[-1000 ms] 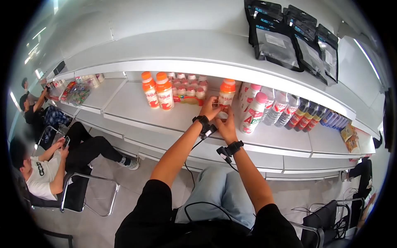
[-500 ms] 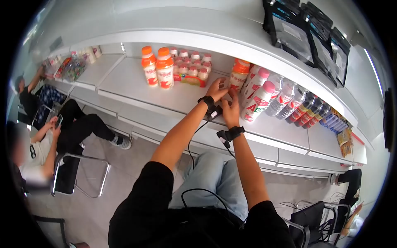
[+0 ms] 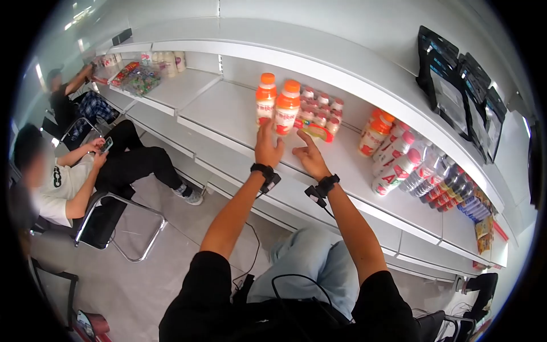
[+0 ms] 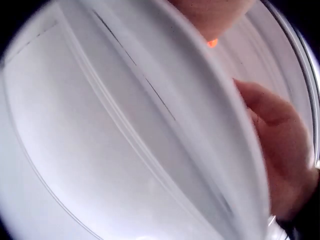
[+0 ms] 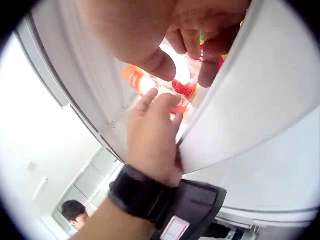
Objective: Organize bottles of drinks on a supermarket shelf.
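Note:
Two orange-capped bottles stand side by side on the shelf, the left one [image 3: 265, 100] just behind the right one [image 3: 288, 106]. My left hand [image 3: 268, 149] reaches over the shelf edge with fingers extended at their lower parts; contact is unclear. In the right wrist view, the left hand [image 5: 152, 132] has its fingertips against or close before a bottle [image 5: 134, 77]. Thumb and index finger apart, my right hand [image 3: 312, 158] holds nothing, in front of a pack of small bottles [image 3: 319, 121]. The left wrist view shows the right hand [image 4: 280, 145] beyond the shelf edge.
More orange-capped bottles [image 3: 373, 137] stand at the right, beside pink-capped bottles [image 3: 393, 174], clear bottles and dark drinks. Black pouches [image 3: 450, 85] are on the upper shelf [image 3: 319, 57]. A seated person with a phone [image 3: 68, 182] is at the left.
Both hands have left the orange-capped bottle at the right and moved left to the pair. That bottle now stands beside another orange-capped one. The head view has shifted left.

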Demonstrator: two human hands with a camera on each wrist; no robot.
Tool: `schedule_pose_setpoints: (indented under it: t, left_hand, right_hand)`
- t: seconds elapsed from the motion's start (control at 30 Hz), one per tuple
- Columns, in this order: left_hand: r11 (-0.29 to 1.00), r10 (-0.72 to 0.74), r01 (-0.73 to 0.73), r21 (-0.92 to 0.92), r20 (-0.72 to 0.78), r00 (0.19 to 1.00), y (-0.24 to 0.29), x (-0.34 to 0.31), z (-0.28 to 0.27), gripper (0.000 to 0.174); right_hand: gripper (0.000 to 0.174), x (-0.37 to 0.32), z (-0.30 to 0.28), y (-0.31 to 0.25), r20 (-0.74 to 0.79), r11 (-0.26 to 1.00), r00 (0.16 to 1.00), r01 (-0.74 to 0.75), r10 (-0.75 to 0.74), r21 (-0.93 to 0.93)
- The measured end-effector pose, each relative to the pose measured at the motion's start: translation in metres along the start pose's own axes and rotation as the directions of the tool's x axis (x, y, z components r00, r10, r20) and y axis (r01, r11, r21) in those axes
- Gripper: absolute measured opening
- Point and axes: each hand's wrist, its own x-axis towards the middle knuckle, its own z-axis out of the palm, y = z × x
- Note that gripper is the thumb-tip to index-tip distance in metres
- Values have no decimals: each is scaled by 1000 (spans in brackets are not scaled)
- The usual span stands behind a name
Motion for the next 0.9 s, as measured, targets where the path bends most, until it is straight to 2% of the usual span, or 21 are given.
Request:
schedule_pose_setpoints:
  t: [0.03, 0.13, 0.23, 0.3, 0.43, 0.5, 0.53, 0.57, 0.67, 0.7, 0.8, 0.83, 0.9]
  left_hand:
    - [999, -25, 25, -28, 10, 1000, 2, 1, 0, 62]
    - [992, -93, 97, -78, 60, 994, 0, 3, 3, 68]
    - [990, -120, 128, -58, 119, 986, -5, 3, 12, 72]
    - [993, -105, 113, -36, 177, 979, -8, 4, 13, 73]
    - [966, -69, 120, -230, 219, 973, -24, 9, 19, 72]
    - [929, -124, 224, -293, 323, 938, -17, 7, 13, 69]
    - [923, -112, 230, -308, 358, 927, -7, 6, 9, 68]
    - [920, -112, 246, -306, 396, 911, 3, 0, 10, 69]
    - [883, -94, 292, -367, 472, 877, 35, -7, 11, 68]
    - [862, -83, 311, -399, 495, 865, 46, -10, 14, 67]
    - [881, 29, 247, -403, 568, 822, 67, -18, 39, 66]
    - [880, 42, 230, -415, 551, 834, 74, -21, 53, 63]
    - [815, -11, 353, -460, 596, 803, 88, -23, 81, 59]
  right_hand:
    - [72, 8, 5, -1, -33, 996, 999, 22, -25, -86]
    - [79, 21, 7, -9, -100, 984, 991, 76, -93, -163]
    - [83, 32, 2, 0, 2, 995, 996, 94, -94, 20]
    - [82, 32, 0, 7, 58, 997, 997, 40, -43, 64]
    - [79, 24, -5, -6, 122, 988, 992, -32, 13, 150]
    - [77, 17, -10, -16, 70, 994, 997, -46, 39, 98]
    - [76, 10, -14, -23, 55, 996, 997, -54, 50, 67]
    - [75, 0, -21, -31, 44, 990, 992, -117, 114, 72]
    - [74, -31, -41, -21, -61, 999, 997, -41, 39, -27]
    - [78, -44, -53, -17, -53, 1000, 998, -14, 13, -13]
    - [79, -82, -89, -26, -26, 981, 981, -190, 190, 29]
    - [79, -91, -95, -25, -89, 986, 982, -167, 168, 11]
    - [80, -106, -109, -22, -211, 992, 972, -118, 108, -36]
